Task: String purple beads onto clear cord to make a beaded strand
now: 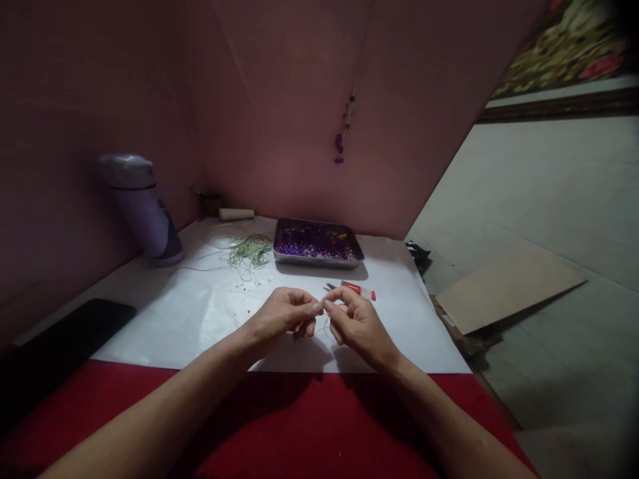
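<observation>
My left hand [292, 311] and my right hand [357, 320] meet over the white sheet, thumb and forefinger pinched on each. A thin thread [325, 326] hangs in a loose curve beneath the joined fingertips, and both pinches close on it. Anything smaller between the fingertips is too tiny to make out. Just beyond my right hand lie small scissors [329, 287] and a red-and-clear packet [367, 293]. Several tiny beads [248, 311] are scattered left of my left hand. Farther back, a metal tray [319, 264] holds purple and other beads [314, 243].
Tangled green thread [251, 251] lies left of the tray. A purple flask [147, 213] stands at the left, near a pale roll [236, 214]. A black flat object [74, 332] rests at the left edge. A beaded string [339, 141] hangs on the wall; cardboard [509, 286] lies right.
</observation>
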`<action>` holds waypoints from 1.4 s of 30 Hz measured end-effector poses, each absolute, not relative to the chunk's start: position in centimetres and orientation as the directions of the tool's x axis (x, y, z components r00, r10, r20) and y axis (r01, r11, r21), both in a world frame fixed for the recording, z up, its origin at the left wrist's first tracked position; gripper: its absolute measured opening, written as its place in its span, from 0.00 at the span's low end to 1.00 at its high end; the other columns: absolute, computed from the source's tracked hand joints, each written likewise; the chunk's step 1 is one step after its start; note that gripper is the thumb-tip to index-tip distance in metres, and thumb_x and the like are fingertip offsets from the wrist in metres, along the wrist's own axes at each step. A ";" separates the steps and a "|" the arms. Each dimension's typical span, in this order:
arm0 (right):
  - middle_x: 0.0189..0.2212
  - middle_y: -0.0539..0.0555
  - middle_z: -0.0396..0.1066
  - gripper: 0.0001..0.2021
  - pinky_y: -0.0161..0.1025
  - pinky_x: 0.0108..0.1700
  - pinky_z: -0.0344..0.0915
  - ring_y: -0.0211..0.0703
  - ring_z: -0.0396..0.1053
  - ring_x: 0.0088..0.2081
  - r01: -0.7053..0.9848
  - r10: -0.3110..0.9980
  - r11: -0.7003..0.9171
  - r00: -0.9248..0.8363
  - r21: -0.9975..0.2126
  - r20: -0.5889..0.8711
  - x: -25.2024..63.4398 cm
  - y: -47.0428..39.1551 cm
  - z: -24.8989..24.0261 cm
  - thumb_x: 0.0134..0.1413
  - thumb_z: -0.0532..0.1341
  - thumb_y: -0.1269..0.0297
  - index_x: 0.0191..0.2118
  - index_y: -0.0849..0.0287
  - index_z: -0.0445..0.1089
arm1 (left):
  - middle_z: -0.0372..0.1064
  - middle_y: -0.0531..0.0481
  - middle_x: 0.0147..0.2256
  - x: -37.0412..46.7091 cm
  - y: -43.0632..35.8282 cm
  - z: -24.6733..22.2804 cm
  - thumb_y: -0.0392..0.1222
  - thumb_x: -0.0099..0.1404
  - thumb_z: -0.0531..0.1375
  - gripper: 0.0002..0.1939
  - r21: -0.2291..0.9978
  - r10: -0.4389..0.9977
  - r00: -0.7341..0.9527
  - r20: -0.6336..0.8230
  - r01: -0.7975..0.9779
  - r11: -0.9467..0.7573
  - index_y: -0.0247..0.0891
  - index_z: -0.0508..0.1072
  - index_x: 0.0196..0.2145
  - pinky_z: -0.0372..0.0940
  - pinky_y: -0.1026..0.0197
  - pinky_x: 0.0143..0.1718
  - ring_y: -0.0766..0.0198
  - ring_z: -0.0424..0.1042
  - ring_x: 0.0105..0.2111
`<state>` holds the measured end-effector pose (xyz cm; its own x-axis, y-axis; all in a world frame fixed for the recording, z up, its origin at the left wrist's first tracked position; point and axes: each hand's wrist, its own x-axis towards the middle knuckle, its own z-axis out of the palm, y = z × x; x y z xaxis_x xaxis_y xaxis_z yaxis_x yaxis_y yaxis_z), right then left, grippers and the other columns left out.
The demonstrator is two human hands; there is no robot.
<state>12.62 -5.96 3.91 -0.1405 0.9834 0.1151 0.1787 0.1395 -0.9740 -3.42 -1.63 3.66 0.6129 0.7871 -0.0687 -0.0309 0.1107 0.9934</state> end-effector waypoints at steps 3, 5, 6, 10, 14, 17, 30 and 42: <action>0.10 0.39 0.52 0.10 0.29 0.16 0.44 0.30 0.48 0.13 0.163 0.984 0.151 -0.120 -0.975 0.132 12.7 -5.8 4.0 0.55 0.56 0.57 0.31 0.58 0.59 | 0.66 0.52 0.17 -3.4 -1.6 3.7 0.50 0.55 0.62 0.16 0.983 0.770 0.631 -0.097 -0.063 0.175 0.32 0.70 0.24 0.49 0.67 0.18 0.74 0.57 0.14; 0.10 0.39 0.50 0.10 0.29 0.16 0.42 0.29 0.46 0.13 0.171 0.985 0.158 -0.096 -0.972 0.144 12.8 -5.9 4.1 0.54 0.56 0.56 0.31 0.58 0.59 | 0.67 0.51 0.18 -3.4 -1.7 3.7 0.49 0.55 0.62 0.15 0.972 0.758 0.644 -0.107 -0.095 0.217 0.31 0.71 0.27 0.50 0.67 0.19 0.73 0.58 0.15; 0.11 0.39 0.50 0.10 0.29 0.16 0.42 0.29 0.45 0.13 0.183 0.985 0.164 -0.081 -0.969 0.151 12.8 -5.9 4.2 0.54 0.57 0.56 0.31 0.58 0.60 | 0.67 0.51 0.18 -3.3 -1.7 3.7 0.48 0.55 0.62 0.14 0.967 0.752 0.651 -0.108 -0.108 0.232 0.31 0.71 0.28 0.50 0.68 0.19 0.73 0.59 0.15; 0.11 0.39 0.47 0.09 0.30 0.17 0.39 0.29 0.43 0.14 0.243 0.983 0.183 -0.040 -0.953 0.178 12.8 -6.0 4.4 0.53 0.57 0.57 0.30 0.58 0.62 | 0.67 0.51 0.19 -3.3 -1.6 3.6 0.46 0.56 0.62 0.13 0.957 0.729 0.677 -0.105 -0.130 0.259 0.31 0.72 0.30 0.50 0.68 0.19 0.73 0.59 0.16; 0.11 0.39 0.44 0.09 0.31 0.17 0.37 0.29 0.41 0.14 0.271 0.982 0.190 -0.041 -0.944 0.186 12.9 -6.1 4.3 0.54 0.57 0.58 0.30 0.58 0.62 | 0.66 0.51 0.18 -3.3 -1.6 3.5 0.46 0.57 0.61 0.13 0.955 0.711 0.696 -0.094 -0.139 0.263 0.31 0.71 0.30 0.50 0.68 0.19 0.73 0.59 0.16; 0.12 0.39 0.43 0.08 0.31 0.17 0.37 0.30 0.41 0.15 0.284 0.980 0.200 -0.044 -0.938 0.195 13.0 -6.1 4.3 0.55 0.57 0.58 0.31 0.58 0.63 | 0.66 0.51 0.18 -3.3 -1.7 3.6 0.46 0.57 0.61 0.12 0.955 0.715 0.693 -0.092 -0.143 0.261 0.31 0.70 0.30 0.49 0.68 0.19 0.72 0.59 0.16; 0.13 0.41 0.46 0.07 0.32 0.18 0.40 0.32 0.45 0.16 0.429 0.963 0.262 -0.052 -0.865 0.266 13.0 -6.1 3.9 0.56 0.56 0.60 0.31 0.57 0.64 | 0.72 0.48 0.28 -3.1 -1.8 4.7 0.39 0.53 0.60 0.08 0.996 0.945 0.320 0.070 0.023 -0.082 0.33 0.74 0.31 0.53 0.67 0.21 0.71 0.60 0.20; 0.13 0.43 0.55 0.08 0.32 0.18 0.43 0.32 0.49 0.15 0.500 0.955 0.268 -0.023 -0.824 0.297 13.1 -5.9 3.4 0.57 0.55 0.60 0.31 0.58 0.65 | 0.69 0.48 0.25 -3.0 -2.4 4.0 0.39 0.56 0.59 0.06 0.975 0.761 0.638 -0.120 -0.067 0.210 0.32 0.71 0.28 0.54 0.68 0.20 0.73 0.62 0.18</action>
<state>13.05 -5.87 3.37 -0.0233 0.9546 0.2971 0.4997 0.2685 -0.8235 -2.97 -2.38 3.96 0.6376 0.7609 -0.1204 -0.0666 0.2102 0.9754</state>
